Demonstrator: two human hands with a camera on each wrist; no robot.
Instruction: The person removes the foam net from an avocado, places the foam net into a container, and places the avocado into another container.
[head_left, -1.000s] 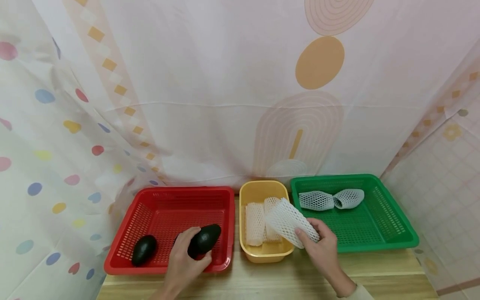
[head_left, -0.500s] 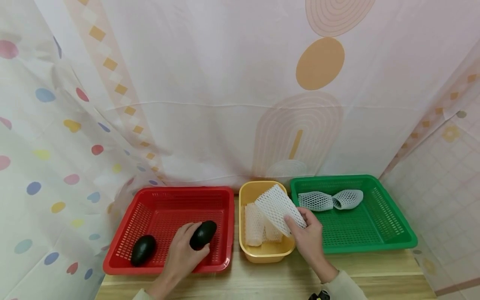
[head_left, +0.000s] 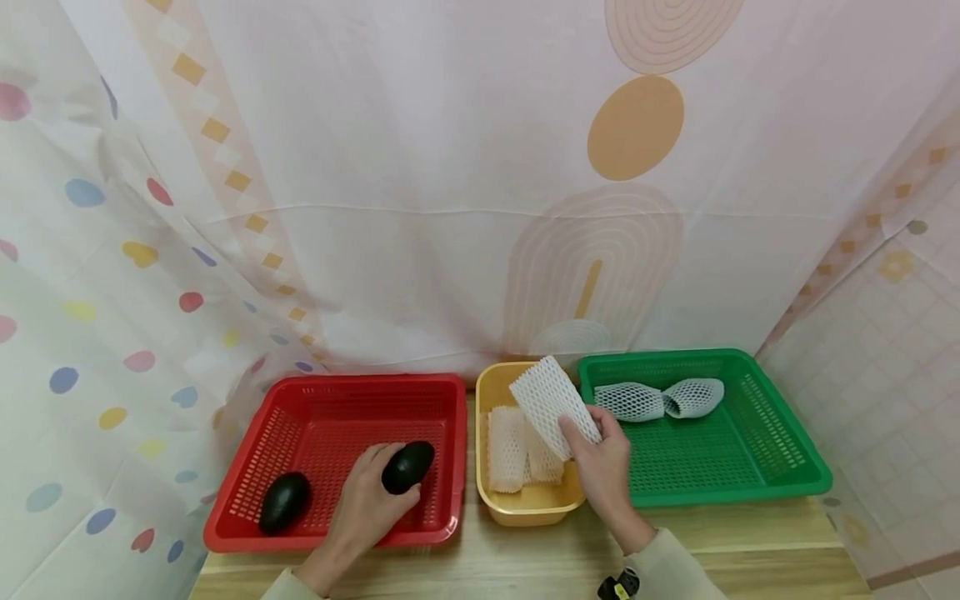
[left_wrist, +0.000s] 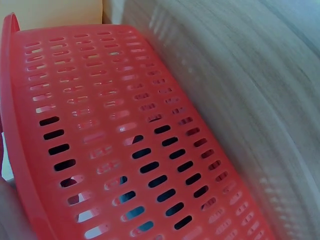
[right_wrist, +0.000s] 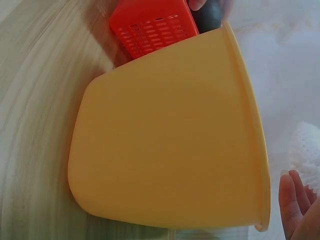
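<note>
Avocado (head_left: 408, 467), lower centre of the frame, over red basket (head_left: 352, 400): left hand (head_left: 363, 507) nearer, its fingers clamped round it; long axis rising to upper right. Net (head_left: 551, 404), white, over yellow bin (head_left: 525, 517): pinched by fingers of right hand (head_left: 606, 467); upper right of avocado, well apart; long axis upper left to lower right, across the avocado's.

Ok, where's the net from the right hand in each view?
Head: the net is below the middle, just right of centre, overlapping the tub.
Left wrist: not visible.
Right wrist: at the right edge, partly cut off.
Shared landmark: the red basket, in all three.
</note>
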